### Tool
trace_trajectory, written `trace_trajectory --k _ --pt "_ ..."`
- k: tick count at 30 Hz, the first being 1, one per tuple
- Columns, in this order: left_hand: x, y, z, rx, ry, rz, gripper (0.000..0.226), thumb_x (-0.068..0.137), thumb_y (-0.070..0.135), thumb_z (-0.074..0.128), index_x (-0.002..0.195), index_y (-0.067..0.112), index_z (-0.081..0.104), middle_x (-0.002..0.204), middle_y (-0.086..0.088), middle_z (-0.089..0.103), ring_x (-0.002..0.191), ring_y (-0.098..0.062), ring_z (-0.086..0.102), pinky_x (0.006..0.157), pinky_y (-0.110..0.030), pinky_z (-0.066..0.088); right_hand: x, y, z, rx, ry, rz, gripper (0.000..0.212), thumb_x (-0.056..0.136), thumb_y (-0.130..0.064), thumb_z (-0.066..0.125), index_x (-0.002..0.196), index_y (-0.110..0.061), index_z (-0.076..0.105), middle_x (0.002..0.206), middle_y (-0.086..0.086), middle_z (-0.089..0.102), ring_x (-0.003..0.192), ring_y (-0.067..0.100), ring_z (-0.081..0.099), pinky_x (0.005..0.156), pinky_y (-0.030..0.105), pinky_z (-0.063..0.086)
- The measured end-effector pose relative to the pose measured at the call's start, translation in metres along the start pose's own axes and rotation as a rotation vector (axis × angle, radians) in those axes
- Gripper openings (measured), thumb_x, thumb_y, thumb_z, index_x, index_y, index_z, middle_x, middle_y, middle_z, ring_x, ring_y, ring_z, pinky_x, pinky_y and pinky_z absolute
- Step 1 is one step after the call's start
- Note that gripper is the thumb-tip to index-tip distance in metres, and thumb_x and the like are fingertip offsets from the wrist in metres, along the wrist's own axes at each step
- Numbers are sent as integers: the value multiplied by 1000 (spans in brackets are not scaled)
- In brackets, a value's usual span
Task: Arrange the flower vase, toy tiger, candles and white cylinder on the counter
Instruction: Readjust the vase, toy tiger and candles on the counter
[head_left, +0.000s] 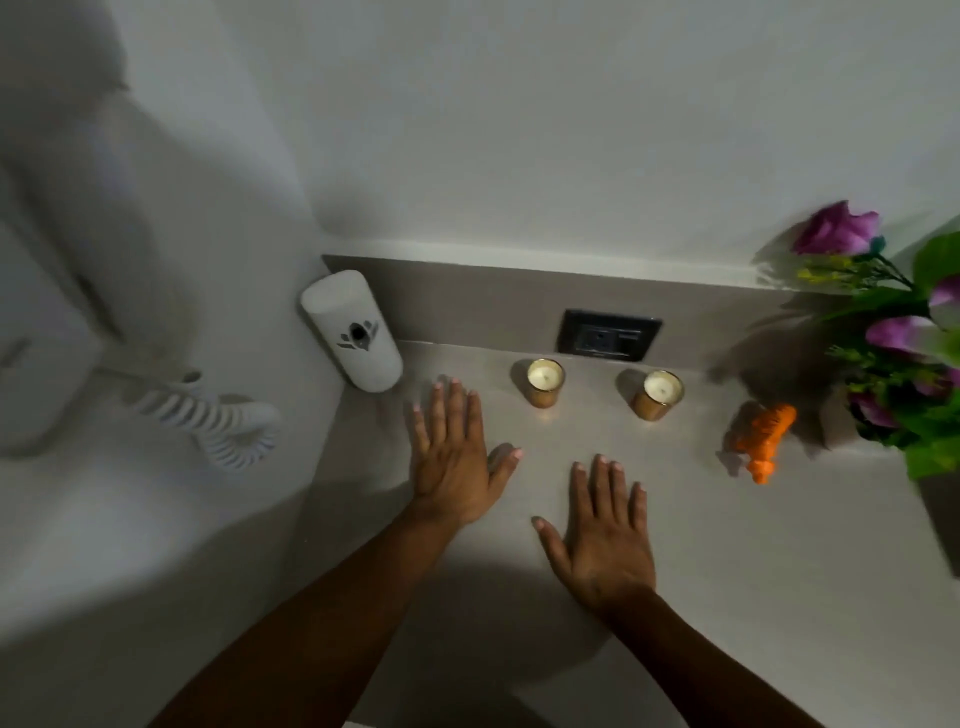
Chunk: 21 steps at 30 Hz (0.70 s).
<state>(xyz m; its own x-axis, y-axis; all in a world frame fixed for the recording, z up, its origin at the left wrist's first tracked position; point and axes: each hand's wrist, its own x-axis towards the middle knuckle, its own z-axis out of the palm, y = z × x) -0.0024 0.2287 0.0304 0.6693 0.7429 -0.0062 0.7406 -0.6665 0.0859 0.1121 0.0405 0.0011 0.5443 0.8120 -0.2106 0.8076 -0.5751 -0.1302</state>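
On the beige counter (727, 571) a white cylinder (352, 332) with a dark emblem stands in the back left corner. Two gold candles, the left candle (544, 383) and the right candle (658, 395), sit side by side below the wall socket. An orange toy tiger (763, 439) stands right of them. The flower vase (893, 353) with purple blooms and green leaves fills the right edge; its vessel is mostly hidden by foliage. My left hand (452, 457) lies flat, fingers spread, near the cylinder. My right hand (602, 540) lies flat in the middle, holding nothing.
A black wall socket (608, 338) sits in the low backsplash behind the candles. Left of the counter, a white coiled cord (208, 421) hangs against the wall. The counter's left edge drops off beside my left forearm.
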Motion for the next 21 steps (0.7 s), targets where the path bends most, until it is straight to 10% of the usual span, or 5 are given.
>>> trace_trajectory --k 5,21 --pt "37 -42 -71 54 341 -134 123 72 39 80 160 6 1 167 -25 0 154 -45 -4 123 -61 -5 0 -3 -6 3 -7 -7 95 89 -80 -2 161 -19 -1 166 12 -12 152 30 -20 121 51 -13" --pt "79 -101 -104 136 363 -213 70 97 22 64 154 1 29 156 -26 36 148 -47 26 124 -52 19 -2 -6 -13 19 20 -6 95 89 -80 2 162 -19 3 167 12 -10 152 28 -18 122 49 -12"
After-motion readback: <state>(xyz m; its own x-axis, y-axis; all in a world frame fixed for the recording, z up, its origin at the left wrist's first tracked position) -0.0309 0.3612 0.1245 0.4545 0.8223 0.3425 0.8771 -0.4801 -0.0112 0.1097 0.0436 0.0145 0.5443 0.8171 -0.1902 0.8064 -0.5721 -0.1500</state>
